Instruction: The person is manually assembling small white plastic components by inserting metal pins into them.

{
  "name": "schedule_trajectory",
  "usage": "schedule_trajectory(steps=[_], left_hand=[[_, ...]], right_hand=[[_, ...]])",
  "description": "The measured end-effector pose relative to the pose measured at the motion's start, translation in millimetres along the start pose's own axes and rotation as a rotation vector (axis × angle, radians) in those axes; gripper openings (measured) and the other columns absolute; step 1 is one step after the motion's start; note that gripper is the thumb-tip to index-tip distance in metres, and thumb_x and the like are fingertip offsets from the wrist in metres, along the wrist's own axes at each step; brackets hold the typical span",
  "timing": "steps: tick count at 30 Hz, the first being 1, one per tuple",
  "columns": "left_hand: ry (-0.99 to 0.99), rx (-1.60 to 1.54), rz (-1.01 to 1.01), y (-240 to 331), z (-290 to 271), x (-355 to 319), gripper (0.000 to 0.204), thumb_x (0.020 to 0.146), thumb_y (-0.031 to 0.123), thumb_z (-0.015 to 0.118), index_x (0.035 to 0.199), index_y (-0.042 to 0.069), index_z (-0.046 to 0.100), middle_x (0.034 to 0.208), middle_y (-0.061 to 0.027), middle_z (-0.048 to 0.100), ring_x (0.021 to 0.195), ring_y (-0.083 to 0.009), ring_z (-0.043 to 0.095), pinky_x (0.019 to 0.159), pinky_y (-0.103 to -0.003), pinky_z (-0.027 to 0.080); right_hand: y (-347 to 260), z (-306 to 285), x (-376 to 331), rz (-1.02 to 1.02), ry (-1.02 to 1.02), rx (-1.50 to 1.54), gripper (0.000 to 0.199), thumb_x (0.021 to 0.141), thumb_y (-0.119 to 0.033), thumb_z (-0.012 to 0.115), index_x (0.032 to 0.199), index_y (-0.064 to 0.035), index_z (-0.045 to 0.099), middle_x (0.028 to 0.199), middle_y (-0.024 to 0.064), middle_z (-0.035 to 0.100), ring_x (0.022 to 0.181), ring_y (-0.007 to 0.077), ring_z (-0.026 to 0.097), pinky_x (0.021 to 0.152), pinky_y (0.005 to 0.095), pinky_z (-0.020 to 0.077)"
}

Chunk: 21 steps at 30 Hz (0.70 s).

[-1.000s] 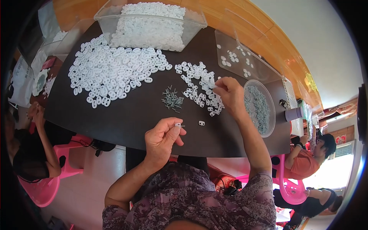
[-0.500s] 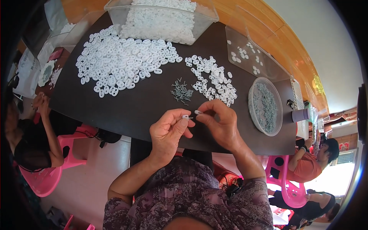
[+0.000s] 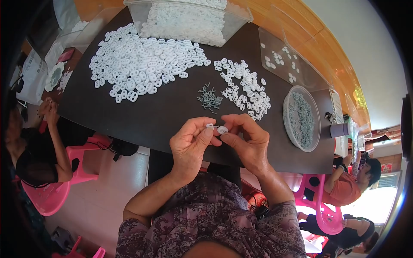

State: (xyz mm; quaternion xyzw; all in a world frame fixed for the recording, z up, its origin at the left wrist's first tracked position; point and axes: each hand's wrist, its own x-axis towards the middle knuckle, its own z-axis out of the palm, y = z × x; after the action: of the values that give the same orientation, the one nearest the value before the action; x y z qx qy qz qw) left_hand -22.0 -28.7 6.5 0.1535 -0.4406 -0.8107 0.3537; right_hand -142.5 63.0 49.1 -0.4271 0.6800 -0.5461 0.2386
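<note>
Just above the near table edge, my left hand (image 3: 188, 148) pinches a small white plastic piece (image 3: 210, 126) between thumb and forefinger. A thin metal screw sticks out from it toward the right. My right hand (image 3: 251, 144) grips a white oval plastic piece (image 3: 222, 130) by its edge, broad face up, right at the screw's end; whether they touch I cannot tell. Beyond my hands lies a small heap of grey screws (image 3: 209, 99). A loose cluster of white two-holed pieces (image 3: 245, 88) spreads beside it, and a large pile of white oval pieces (image 3: 144, 64) covers the far left.
A clear bin (image 3: 238, 17) full of white pieces stands at the back of the dark table (image 3: 129, 124). On the right are a round tub (image 3: 318, 129) of screws, a clear tray (image 3: 309, 75) and a purple-grey cup (image 3: 339, 130). People sit on pink chairs either side.
My right hand has tilted the oval piece so its broad face shows and brought it to the screw. The left hand keeps its pinch. The whole view has shifted slightly.
</note>
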Motion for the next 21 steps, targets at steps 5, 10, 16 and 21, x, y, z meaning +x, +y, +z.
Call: schedule_trajectory(steps=[5, 10, 16, 21], left_hand=[[-0.002, 0.032, 0.020, 2.7, 0.5, -2.0, 0.023, 0.096, 0.008, 0.054, 0.115, -0.004, 0.055, 0.094, -0.0099, 0.065, 0.073, -0.0111, 0.061, 0.069, -0.022, 0.051], [0.009, 0.024, -0.049, 1.3, -0.5, -5.6, 0.023, 0.096, 0.008, 0.054, 0.115, -0.003, 0.055, 0.093, -0.0112, 0.066, 0.072, -0.0110, 0.062, 0.066, -0.021, 0.051], [0.017, 0.066, -0.078, 6.1, 3.3, -9.2, 0.023, 0.096, 0.009, 0.054, 0.115, -0.003, 0.055, 0.091, -0.0109, 0.067, 0.068, -0.0093, 0.062, 0.061, -0.020, 0.049], [0.036, 0.114, -0.061, 3.1, 4.4, -12.3, 0.021, 0.096, 0.009, 0.054, 0.113, -0.002, 0.056, 0.089, -0.0100, 0.068, 0.066, -0.0080, 0.062, 0.055, -0.018, 0.046]], right_hand=[[2.6, -1.8, -1.7, -0.020, -0.058, 0.021, 0.026, 0.079, 0.006, 0.067, 0.104, -0.0031, 0.067, 0.090, 0.0023, 0.061, 0.077, 0.0069, 0.055, 0.069, 0.0218, 0.0454], [-2.7, -1.9, -1.8, 0.249, 0.062, 0.314, 0.020, 0.081, 0.004, 0.066, 0.101, 0.0012, 0.067, 0.089, 0.0052, 0.067, 0.075, 0.0090, 0.060, 0.066, 0.0208, 0.0465], [0.3, -3.8, 0.9, 0.315, 0.092, 0.378, 0.017, 0.083, -0.002, 0.065, 0.100, 0.0020, 0.067, 0.086, 0.0067, 0.068, 0.071, 0.0098, 0.059, 0.062, 0.0212, 0.0450], [-1.4, 1.2, 2.0, 0.364, 0.130, 0.405, 0.017, 0.084, -0.002, 0.065, 0.099, 0.0026, 0.067, 0.086, 0.0073, 0.068, 0.070, 0.0105, 0.060, 0.061, 0.0222, 0.0450]])
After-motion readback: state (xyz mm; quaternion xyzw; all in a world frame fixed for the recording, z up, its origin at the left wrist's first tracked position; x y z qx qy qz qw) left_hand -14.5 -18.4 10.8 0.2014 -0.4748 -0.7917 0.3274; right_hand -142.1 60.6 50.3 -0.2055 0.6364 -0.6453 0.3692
